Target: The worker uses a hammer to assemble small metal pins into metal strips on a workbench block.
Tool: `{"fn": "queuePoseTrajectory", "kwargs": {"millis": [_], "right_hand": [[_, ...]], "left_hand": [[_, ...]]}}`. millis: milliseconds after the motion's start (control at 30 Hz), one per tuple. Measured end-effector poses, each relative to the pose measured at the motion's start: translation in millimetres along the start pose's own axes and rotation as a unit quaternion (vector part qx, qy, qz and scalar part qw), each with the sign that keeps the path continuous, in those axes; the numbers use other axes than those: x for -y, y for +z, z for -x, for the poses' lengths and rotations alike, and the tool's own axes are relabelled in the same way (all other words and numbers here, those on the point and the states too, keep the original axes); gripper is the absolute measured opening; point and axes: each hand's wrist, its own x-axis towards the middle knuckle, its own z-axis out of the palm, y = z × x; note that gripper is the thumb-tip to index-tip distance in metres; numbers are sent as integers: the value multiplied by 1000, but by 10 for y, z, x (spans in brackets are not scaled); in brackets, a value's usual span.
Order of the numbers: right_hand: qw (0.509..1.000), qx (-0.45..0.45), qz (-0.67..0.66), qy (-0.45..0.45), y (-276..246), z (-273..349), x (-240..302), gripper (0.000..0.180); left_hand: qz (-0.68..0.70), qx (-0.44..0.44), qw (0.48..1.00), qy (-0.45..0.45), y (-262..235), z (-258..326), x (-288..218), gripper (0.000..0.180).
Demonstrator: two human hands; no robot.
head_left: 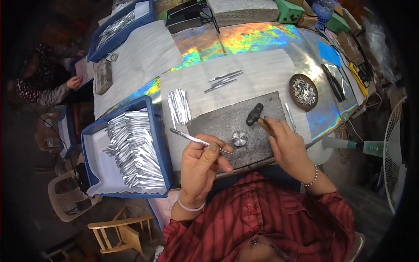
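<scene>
The left hand [198, 163], at lower centre of the frame, pinches a slim metal piece [190, 137] between thumb and fingers; the right hand [289, 150], right of centre, grips a hammer [255, 114]. The piece slants through the left fingertips, its lower end just below the disc [239, 139] on the dark slab [218, 115]. Working well here probably means bedding it flat on the disc, fingertips clear, with light, square taps. Similar pieces fill the blue tray [161, 146], left of centre.
</scene>
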Motion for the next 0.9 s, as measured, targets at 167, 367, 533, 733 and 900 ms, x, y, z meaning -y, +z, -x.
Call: {"fn": "queuePoseTrajectory", "kwargs": {"millis": [167,367,533,733,900], "right_hand": [[997,-14,82,2,98,-77,-7,42],[992,-16,124,-28,131,-96,-4,44],[990,-4,128,-50,121,-53,-30,45],[997,13,59,-41,82,1,-12,52],[997,-17,47,-62,114,23,-69,47]], "left_hand": [[-22,3,1000,-18,10,-22,49,14],[-54,14,997,-50,27,-77,85,15],[-39,25,995,-88,42,-133,153,15],[-59,51,988,-135,123,-179,152,12],[-60,57,986,-147,139,-230,194,19]]}}
